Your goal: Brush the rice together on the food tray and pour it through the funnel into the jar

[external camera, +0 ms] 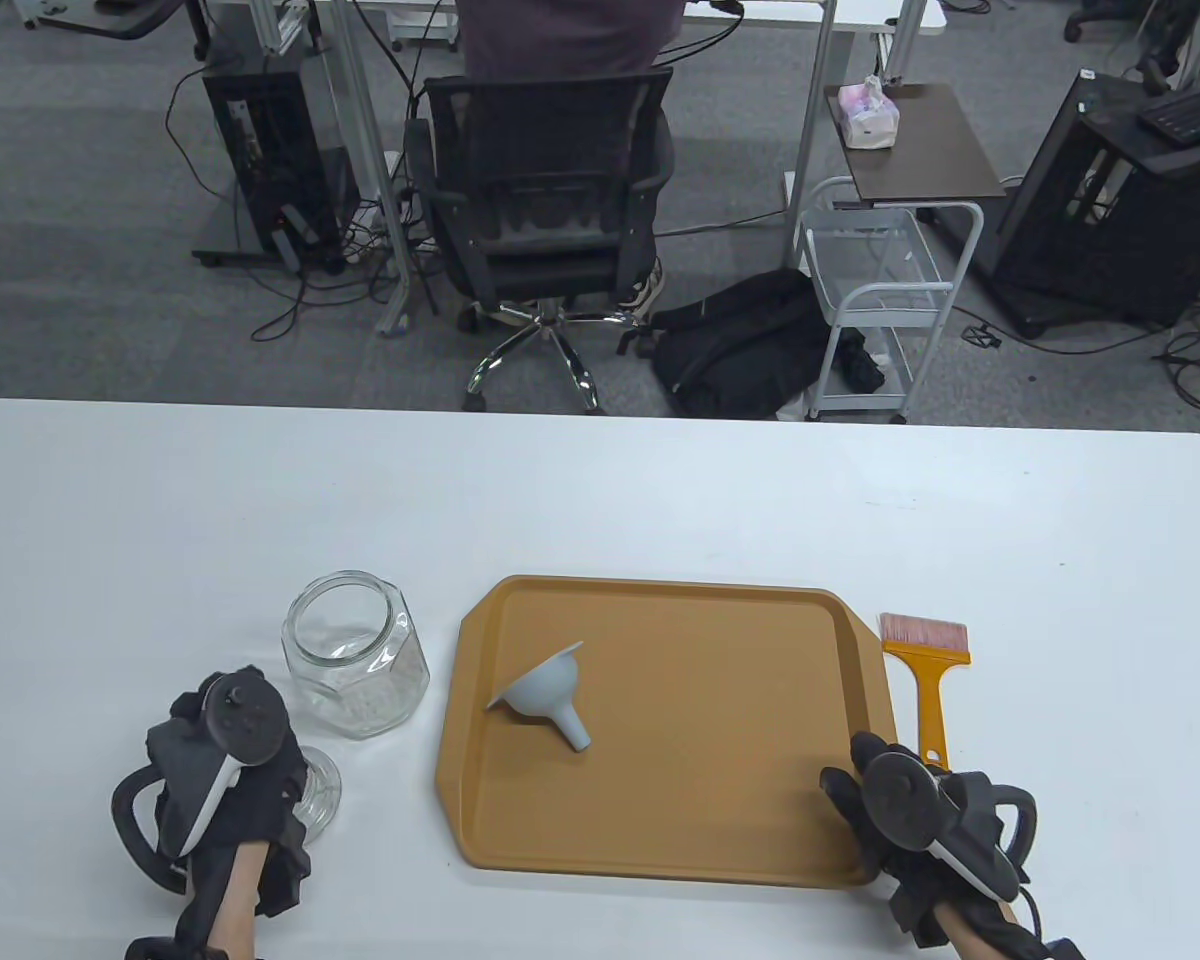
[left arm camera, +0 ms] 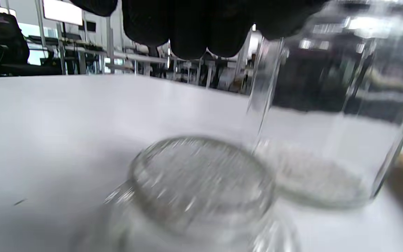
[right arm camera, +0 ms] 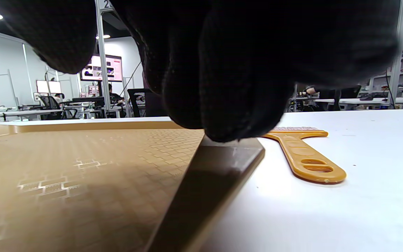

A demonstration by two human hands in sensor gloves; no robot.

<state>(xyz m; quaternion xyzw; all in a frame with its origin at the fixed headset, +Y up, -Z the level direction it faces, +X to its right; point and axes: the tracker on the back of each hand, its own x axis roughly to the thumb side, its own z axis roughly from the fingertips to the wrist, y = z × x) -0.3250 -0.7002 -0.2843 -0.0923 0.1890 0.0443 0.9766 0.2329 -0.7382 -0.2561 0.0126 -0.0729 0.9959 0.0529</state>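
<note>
The brown food tray (external camera: pixel 680 830) lies in front of me with no rice showing on it. A grey funnel (external camera: pixel 548 692) lies on its side on the tray's left half. Left of the tray stands the open glass jar (external camera: pixel 356 655), with rice (left arm camera: pixel 310 175) at its bottom. Its glass lid (external camera: pixel 317 790) sits close in front of the jar. My left hand (external camera: pixel 235 775) is over the lid with fingers (left arm camera: pixel 191 35) curled; contact is hidden. My right hand (external camera: pixel 857 772) curls its fingers (right arm camera: pixel 229 105) onto the tray's right rim (right arm camera: pixel 222 154).
An orange-handled brush (external camera: pixel 926 680) lies on the white table (external camera: pixel 600 500) just right of the tray, bristles pointing away from me. Beyond the table's far edge are an office chair (external camera: pixel 550 200), a white cart (external camera: pixel 890 300) and a black bag.
</note>
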